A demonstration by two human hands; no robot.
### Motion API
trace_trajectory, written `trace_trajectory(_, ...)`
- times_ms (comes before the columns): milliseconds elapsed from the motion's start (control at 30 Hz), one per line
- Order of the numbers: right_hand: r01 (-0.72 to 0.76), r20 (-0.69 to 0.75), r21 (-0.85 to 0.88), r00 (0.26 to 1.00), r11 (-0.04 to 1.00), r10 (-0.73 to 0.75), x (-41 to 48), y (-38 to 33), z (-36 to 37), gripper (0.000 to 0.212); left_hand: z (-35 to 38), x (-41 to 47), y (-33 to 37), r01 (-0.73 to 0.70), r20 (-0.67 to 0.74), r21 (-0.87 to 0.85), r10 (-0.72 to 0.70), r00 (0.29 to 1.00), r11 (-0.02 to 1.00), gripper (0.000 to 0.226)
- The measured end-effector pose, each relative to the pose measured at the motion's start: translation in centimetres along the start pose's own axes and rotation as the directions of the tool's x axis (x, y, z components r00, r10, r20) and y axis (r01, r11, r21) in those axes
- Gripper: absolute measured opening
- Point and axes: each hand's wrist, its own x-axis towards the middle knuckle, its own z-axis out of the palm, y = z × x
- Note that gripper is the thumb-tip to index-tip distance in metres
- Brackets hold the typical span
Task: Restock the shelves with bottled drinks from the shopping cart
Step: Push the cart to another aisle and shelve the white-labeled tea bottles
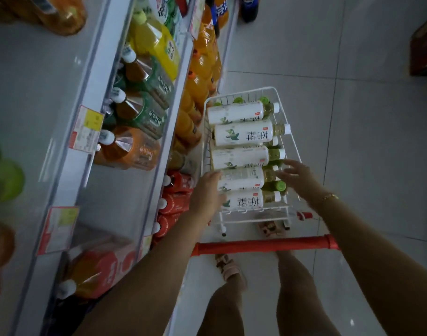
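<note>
Two bare forearms reach from 6 o'clock towards the wire cart basket [291, 139] at centre. Left hand [205, 191], at 9 o'clock of the basket, lies against the base ends of the two nearest bottles; its fingers are turned away, so whether they grip cannot be told. Right hand [297, 176], with a bracelet [330, 197] at the wrist, has its fingers spread and straight over the cap ends at 3 o'clock; it holds nothing. Between the hands lies a white-labelled bottle [241, 179], fourth in a row of five on their sides, caps pointing to 3 o'clock. Red cart handle [263, 246] crosses at 6 o'clock of the basket. Shelves [50, 98] at 9 o'clock carry orange, green and yellow drinks, with price tags [88, 127] on the rails.
</note>
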Motion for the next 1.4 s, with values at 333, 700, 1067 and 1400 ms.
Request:
trace_trajectory(333,-0.157,0.008,0.111,0.988,0.981,0.157,3.8,2.0,2.1,0.023,1.0,4.6,1.6,-0.039,0.066,0.158,0.028,0.997,0.987,0.062)
trace_trajectory(700,-0.004,0.241,-0.309,0.967,0.951,0.083,3.4,0.7,-0.6,0.024,-1.0,5.6,1.7,-0.102,0.198,0.107,0.080,0.977,0.989,0.075)
trace_trajectory(1067,-0.223,0.142,-0.179,0.958,0.958,0.249,5.0,3.3,2.0,0.022,-2.3,2.4,0.8,0.273,-0.076,-0.425,-0.334,0.940,0.863,0.074)
trace_trajectory(1400,0.553,0.331,-0.473,0.833,0.686,-0.443,-3.9,-7.9,5.8,0.020,-6.6,-5.9,4.0,0.245,-0.259,-0.668,-0.528,0.809,0.703,0.072)
